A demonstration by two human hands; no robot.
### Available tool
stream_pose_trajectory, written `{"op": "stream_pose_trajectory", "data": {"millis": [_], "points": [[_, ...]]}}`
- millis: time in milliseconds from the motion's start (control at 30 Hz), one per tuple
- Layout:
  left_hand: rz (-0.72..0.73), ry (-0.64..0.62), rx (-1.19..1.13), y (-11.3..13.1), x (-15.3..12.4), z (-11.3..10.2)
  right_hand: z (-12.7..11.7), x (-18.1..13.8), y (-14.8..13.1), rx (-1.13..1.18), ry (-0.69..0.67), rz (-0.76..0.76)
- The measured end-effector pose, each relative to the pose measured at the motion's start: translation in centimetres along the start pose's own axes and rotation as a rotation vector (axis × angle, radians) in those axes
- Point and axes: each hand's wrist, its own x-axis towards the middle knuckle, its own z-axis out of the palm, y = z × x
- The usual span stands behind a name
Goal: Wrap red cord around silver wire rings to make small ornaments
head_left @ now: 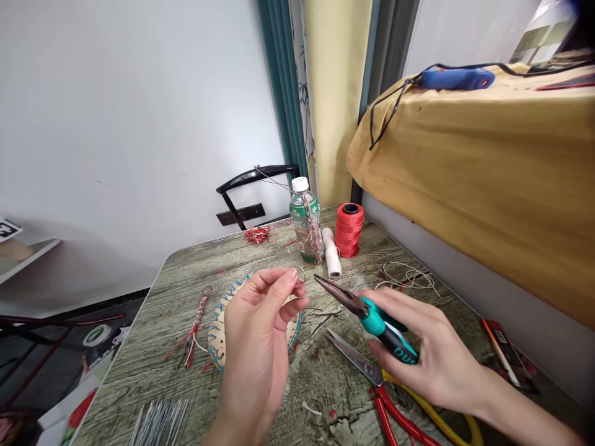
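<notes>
- The left hand (263, 334) is raised over the desk (139, 365), palm towards the camera. Its thumb and forefinger are pressed together on a thin wire (301, 271), which curls in a small loop just past the fingertips. The other fingers are loosely curled, and one of them wears a ring.
- The right hand (430, 353) is wrapped around the teal and black grips of the pliers (372, 317). Their long, narrow nose looks closed and points left, with its tip near the left hand's fingertips but apart from them.
- Scissors (360, 362) with red and yellow handles lie on the desk under the right hand, blades pointing up and left.
- A round woven disc (217, 328) edged with blue stitches lies flat behind the left hand, which hides part of it.
- A red and white braided cord (198, 316) lies left of the disc.
- A bundle of thin metal rods (160, 421) lies at the near edge of the desk.
- Further back stands a water bottle (304, 220) with braided cord hanging down its side. A white spool (331, 255) lies just beside it, and a red spool (348, 229) stands upright beside that.
- Loose pale cord (409, 275) is coiled on the desk's right side.
- A black chair (255, 183) stands beyond the far edge.
- To the right is a bed (488, 173) with a yellow cover, and a blue tool (458, 78) with a black cable lies on top.
</notes>
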Motion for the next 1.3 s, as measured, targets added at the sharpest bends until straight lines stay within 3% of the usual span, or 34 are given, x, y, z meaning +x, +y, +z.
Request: {"op": "stream_pose_trajectory", "data": {"millis": [200, 633, 900, 1100, 1300], "points": [[0.018, 0.031, 0.072, -0.1, -0.2, 0.3, 0.6, -0.5, 0.7, -0.073, 0.045, -0.067], [0.116, 0.068, 0.205, -0.4, -0.3, 0.1, 0.6, -0.6, 0.9, -0.090, 0.076, -0.064], [0.143, -0.002, 0.237, -0.4, 0.0, -0.1, 0.3, -0.4, 0.7, -0.024, 0.043, -0.065], [0.185, -0.118, 0.309, 0.7, 0.1, -0.7, -0.6, 0.3, 0.0, 0.111, -0.091, -0.003], [0.143, -0.296, 0.429, 2.3, 0.0, -1.6, -1.9, 0.7, 0.1, 0.586, -0.542, 0.268]]}}
